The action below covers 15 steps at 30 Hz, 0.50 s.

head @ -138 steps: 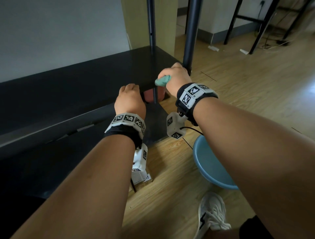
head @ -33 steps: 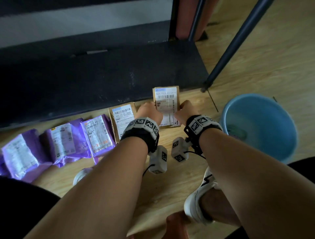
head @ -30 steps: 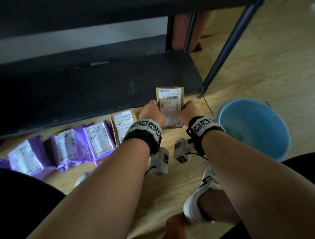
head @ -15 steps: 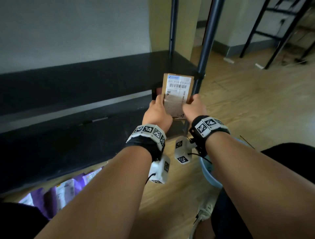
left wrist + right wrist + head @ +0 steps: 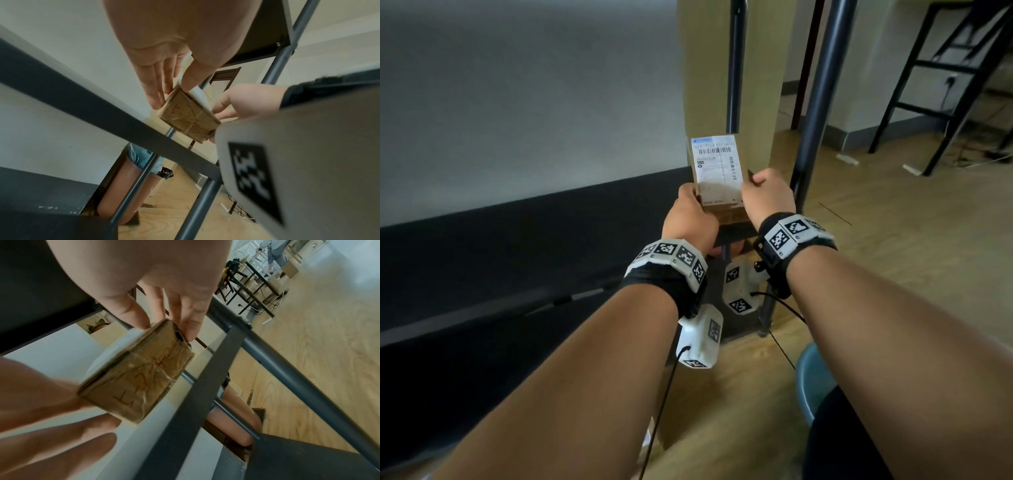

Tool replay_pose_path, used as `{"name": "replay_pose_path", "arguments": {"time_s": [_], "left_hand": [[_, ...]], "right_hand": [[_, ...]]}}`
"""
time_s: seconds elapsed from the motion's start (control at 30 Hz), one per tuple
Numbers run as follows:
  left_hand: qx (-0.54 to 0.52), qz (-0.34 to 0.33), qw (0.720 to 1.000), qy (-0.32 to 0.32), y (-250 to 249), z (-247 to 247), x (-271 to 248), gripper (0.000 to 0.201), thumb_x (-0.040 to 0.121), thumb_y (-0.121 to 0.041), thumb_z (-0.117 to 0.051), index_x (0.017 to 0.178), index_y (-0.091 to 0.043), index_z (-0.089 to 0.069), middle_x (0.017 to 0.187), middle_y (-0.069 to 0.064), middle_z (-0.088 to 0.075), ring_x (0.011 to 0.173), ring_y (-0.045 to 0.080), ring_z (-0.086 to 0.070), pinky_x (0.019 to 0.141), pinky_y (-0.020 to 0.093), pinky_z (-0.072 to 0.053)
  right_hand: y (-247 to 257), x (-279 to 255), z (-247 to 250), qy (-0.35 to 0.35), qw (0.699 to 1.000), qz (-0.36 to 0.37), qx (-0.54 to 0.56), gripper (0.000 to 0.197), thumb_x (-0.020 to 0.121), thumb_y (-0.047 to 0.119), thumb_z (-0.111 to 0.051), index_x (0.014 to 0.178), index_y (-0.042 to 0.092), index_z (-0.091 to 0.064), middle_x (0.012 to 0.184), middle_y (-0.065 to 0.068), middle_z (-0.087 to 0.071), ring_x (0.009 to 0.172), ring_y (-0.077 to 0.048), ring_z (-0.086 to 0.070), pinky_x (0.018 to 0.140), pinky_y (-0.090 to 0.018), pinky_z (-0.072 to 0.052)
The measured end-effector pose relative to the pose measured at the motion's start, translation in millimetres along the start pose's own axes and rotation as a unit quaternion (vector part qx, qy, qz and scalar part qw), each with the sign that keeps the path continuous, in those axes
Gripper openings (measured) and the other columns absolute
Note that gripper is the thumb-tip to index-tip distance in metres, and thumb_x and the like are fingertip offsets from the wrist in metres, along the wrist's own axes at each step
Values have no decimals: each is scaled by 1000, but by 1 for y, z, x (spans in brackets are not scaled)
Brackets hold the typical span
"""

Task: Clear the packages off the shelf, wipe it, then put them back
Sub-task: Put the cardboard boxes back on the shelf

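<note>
A small brown cardboard package [image 5: 717, 171] with a white barcode label is held upright between both hands, just above the right end of the black shelf [image 5: 551, 233]. My left hand [image 5: 690, 216] pinches its lower left side and my right hand [image 5: 767, 193] pinches its right side. The left wrist view shows the taped underside of the package [image 5: 189, 116] with my left hand [image 5: 172, 91] holding it between thumb and fingers. In the right wrist view my right hand [image 5: 164, 327] grips the top edge of the package [image 5: 139, 382].
A dark metal post [image 5: 815, 102] rises just right of the package. A lower black shelf [image 5: 482, 359] lies beneath. A blue basin [image 5: 811, 380] stands on the wooden floor at the lower right. A terracotta pot [image 5: 127, 191] stands behind the shelf legs.
Earlier my right hand wiped the shelf with a green cloth. Both hands then took the brown package off the floor and have raised it to the right end of the shelf.
</note>
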<state>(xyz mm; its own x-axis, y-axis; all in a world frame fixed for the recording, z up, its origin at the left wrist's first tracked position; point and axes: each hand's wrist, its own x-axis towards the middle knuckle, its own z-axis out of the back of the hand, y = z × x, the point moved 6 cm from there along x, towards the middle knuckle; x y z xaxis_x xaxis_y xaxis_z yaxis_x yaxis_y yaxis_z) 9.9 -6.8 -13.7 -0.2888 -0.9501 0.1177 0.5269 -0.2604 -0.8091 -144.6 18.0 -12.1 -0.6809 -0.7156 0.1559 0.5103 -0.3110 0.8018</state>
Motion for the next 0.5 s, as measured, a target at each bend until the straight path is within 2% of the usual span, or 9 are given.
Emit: {"name": "replay_pose_path", "arguments": {"time_s": [0.07,0.17,0.3,0.37,0.43,0.5], "left_hand": [[5,7,1000,9,-4,-2,20,40,90,-7,-48,129,-14,-42,125,3,-59,111,21,-59,84,27,-49],[12,22,999,32,-3,-9,39,43,89,-6,-48,130,-15,-42,126,6,-57,111,24,-59,94,37,-51],[48,23,996,77,-1,-21,60,48,90,-9,-47,137,-15,-42,134,7,-53,123,24,-53,99,32,-43],[77,17,993,88,1,-25,63,47,91,-7,-45,137,-16,-43,137,6,-52,125,23,-51,99,30,-41],[96,11,991,93,3,-24,61,47,91,-5,-43,137,-17,-43,139,7,-50,126,24,-50,99,31,-41],[108,10,989,99,3,-21,56,50,90,-3,-41,138,-17,-41,140,8,-49,127,25,-49,101,32,-41]], "right_hand": [[9,19,-2,0,1000,3,-18,32,97,22,-44,126,17,-58,123,-1,-61,96,-17,-56,75,-24,-37],[15,39,-8,14,999,10,-45,36,97,18,-42,128,16,-60,129,-2,-61,113,-21,-58,78,-23,-38],[9,60,-24,56,996,-9,-72,41,96,18,-42,133,20,-58,130,-2,-61,106,-23,-60,77,-24,-43],[5,63,-29,64,995,-13,-80,44,96,16,-41,138,20,-53,136,-3,-57,114,-25,-58,84,-28,-47],[1,63,-31,64,994,-16,-86,45,97,17,-40,141,19,-50,142,-3,-52,123,-25,-54,94,-30,-45],[2,60,-30,61,993,-9,-96,42,98,17,-39,138,18,-52,139,-5,-54,122,-26,-55,93,-30,-45]]}}
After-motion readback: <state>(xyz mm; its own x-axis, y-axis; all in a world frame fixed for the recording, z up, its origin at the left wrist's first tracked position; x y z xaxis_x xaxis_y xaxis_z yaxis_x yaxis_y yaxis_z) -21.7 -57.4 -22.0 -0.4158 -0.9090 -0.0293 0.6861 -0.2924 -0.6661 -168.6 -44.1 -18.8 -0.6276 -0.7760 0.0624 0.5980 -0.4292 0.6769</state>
